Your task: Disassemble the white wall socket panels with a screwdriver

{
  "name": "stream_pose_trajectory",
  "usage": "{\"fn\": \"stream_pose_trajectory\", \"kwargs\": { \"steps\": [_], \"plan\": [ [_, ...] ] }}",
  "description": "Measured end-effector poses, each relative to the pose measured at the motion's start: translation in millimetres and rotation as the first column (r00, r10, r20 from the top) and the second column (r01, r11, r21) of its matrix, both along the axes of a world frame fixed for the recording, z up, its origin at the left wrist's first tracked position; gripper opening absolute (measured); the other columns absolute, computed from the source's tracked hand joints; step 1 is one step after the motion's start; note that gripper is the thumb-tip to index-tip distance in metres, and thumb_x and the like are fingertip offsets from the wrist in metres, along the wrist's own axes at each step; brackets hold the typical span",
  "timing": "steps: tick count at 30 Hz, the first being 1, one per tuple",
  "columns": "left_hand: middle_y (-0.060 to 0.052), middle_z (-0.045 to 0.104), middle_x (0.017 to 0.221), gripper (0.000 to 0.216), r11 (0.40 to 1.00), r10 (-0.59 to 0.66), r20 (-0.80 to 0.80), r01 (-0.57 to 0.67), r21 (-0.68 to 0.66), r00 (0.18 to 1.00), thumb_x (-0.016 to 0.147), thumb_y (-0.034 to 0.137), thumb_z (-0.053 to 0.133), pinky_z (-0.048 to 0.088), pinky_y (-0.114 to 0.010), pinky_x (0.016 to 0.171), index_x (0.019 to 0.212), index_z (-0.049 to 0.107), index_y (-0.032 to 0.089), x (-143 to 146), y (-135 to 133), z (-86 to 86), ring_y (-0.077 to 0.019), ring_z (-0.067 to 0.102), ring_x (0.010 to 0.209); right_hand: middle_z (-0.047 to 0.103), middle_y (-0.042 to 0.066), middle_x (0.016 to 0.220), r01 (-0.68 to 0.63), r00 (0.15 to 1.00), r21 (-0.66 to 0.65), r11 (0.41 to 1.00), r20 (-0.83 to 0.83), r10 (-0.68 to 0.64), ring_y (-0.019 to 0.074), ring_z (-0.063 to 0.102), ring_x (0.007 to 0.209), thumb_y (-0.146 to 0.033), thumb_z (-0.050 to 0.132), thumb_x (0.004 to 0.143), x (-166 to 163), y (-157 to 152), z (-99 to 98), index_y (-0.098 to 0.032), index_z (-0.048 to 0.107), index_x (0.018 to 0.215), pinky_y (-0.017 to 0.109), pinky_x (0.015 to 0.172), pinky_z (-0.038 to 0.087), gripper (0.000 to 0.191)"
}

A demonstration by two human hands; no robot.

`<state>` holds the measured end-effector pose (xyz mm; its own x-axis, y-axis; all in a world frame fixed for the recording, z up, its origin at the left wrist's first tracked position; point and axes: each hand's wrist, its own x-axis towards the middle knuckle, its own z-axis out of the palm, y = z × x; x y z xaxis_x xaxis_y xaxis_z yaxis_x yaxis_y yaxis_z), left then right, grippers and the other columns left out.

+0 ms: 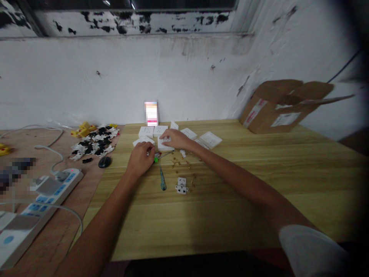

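My left hand (140, 157) is curled into a loose fist on the wooden table (245, 184), pinching something small I cannot make out, next to a small red and green part (156, 157). My right hand (174, 139) lies with fingers pressed on a white socket plate (165, 145). More white socket plates (150, 131) lie just behind both hands, and others (210, 139) to the right. A screwdriver (162, 177) lies near my left hand. A white socket insert (182, 185) sits in front, with several small brass bits (180, 163) scattered around.
A phone (151, 113) leans on the wall behind the plates. A pile of black, white and yellow parts (93, 143) and a dark round object (104, 162) lie at left. Power strips (50, 190) with cables occupy the left board. An open cardboard box (276, 105) stands at back right.
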<state>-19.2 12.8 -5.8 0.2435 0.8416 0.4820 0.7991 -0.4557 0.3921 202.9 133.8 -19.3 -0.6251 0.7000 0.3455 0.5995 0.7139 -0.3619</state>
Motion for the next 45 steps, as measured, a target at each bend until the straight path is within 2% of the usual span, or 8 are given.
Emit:
{"fn": "stream_pose_trajectory", "kwargs": {
  "steps": [5, 12, 20, 29, 35, 40, 45],
  "plan": [
    [-0.009, 0.071, 0.089, 0.020, 0.998, 0.055, 0.008, -0.055, 0.031, 0.998, 0.096, 0.026, 0.052, 0.048, -0.039, 0.084, 0.090, 0.069, 0.020, -6, 1, 3.8, -0.0256, 0.063, 0.088, 0.073, 0.010, 0.117, 0.035, 0.999, -0.011, 0.999, -0.020, -0.035, 0.0239, 0.068, 0.101, -0.020, 0.078, 0.083, -3, -2, 0.1, -0.019, 0.072, 0.123, 0.039, 0.093, 0.055, 0.040],
    [-0.008, 0.070, 0.086, 0.020, 0.997, 0.065, 0.008, -0.065, 0.041, 0.998, 0.096, 0.028, 0.052, 0.047, -0.038, 0.082, 0.088, 0.070, 0.020, -12, 1, 7.6, -0.0255, 0.062, 0.086, 0.072, 0.010, 0.120, 0.020, 0.999, -0.012, 1.000, -0.030, -0.020, 0.0251, 0.066, 0.110, -0.022, 0.078, 0.084, -1, -1, -1.0, -0.022, 0.075, 0.118, 0.041, 0.098, 0.053, 0.033],
    [-0.006, 0.071, 0.083, 0.019, 0.986, -0.161, -0.104, 0.155, -0.066, 0.981, 0.092, 0.024, 0.054, 0.046, -0.037, 0.081, 0.085, 0.072, 0.021, -7, -1, 7.3, -0.0251, 0.062, 0.087, 0.072, 0.010, 0.117, 0.003, 1.000, 0.002, 1.000, -0.015, -0.003, 0.0248, 0.066, 0.109, -0.021, 0.077, 0.085, -1, -2, 0.1, -0.021, 0.076, 0.114, 0.041, 0.098, 0.052, 0.028],
    [-0.007, 0.071, 0.085, 0.021, 0.987, -0.155, -0.137, 0.146, -0.071, 0.978, 0.094, 0.026, 0.053, 0.047, -0.039, 0.083, 0.087, 0.072, 0.020, -9, 1, 6.2, -0.0252, 0.062, 0.088, 0.067, 0.015, 0.118, -0.084, 0.995, -0.012, 0.996, 0.055, 0.084, 0.0253, 0.062, 0.108, -0.025, 0.063, 0.095, 1, -4, 4.9, -0.015, 0.078, 0.110, 0.040, 0.101, 0.049, 0.024],
    [-0.007, 0.070, 0.084, 0.020, 0.989, -0.141, -0.131, 0.136, -0.051, 0.981, 0.095, 0.026, 0.053, 0.046, -0.038, 0.082, 0.086, 0.070, 0.020, -10, 0, 7.0, -0.0251, 0.061, 0.088, 0.067, 0.017, 0.116, -0.136, 0.990, -0.016, 0.991, 0.040, 0.137, 0.0264, 0.062, 0.108, -0.025, 0.059, 0.096, 5, 3, 2.2, -0.013, 0.078, 0.115, 0.041, 0.102, 0.050, 0.029],
    [-0.007, 0.070, 0.085, 0.020, 0.990, -0.139, -0.123, 0.135, -0.040, 0.983, 0.095, 0.026, 0.053, 0.046, -0.038, 0.082, 0.087, 0.071, 0.020, -11, 2, 4.4, -0.0251, 0.061, 0.088, 0.066, 0.015, 0.120, -0.118, 0.991, -0.053, 0.992, 0.050, 0.121, 0.0279, 0.061, 0.113, -0.033, 0.074, 0.088, 7, -1, 11.0, -0.015, 0.074, 0.125, 0.043, 0.106, 0.050, 0.041],
    [-0.007, 0.071, 0.085, 0.019, 0.990, -0.138, -0.113, 0.136, -0.023, 0.984, 0.094, 0.026, 0.054, 0.046, -0.038, 0.081, 0.086, 0.070, 0.020, -12, 5, 2.1, -0.0256, 0.061, 0.087, 0.063, 0.016, 0.128, -0.091, 0.994, -0.014, 0.996, 0.058, 0.091, 0.0320, 0.060, 0.118, -0.044, 0.084, 0.078, 10, -4, 19.2, -0.017, 0.071, 0.131, 0.049, 0.109, 0.048, 0.061]
  ]
}}
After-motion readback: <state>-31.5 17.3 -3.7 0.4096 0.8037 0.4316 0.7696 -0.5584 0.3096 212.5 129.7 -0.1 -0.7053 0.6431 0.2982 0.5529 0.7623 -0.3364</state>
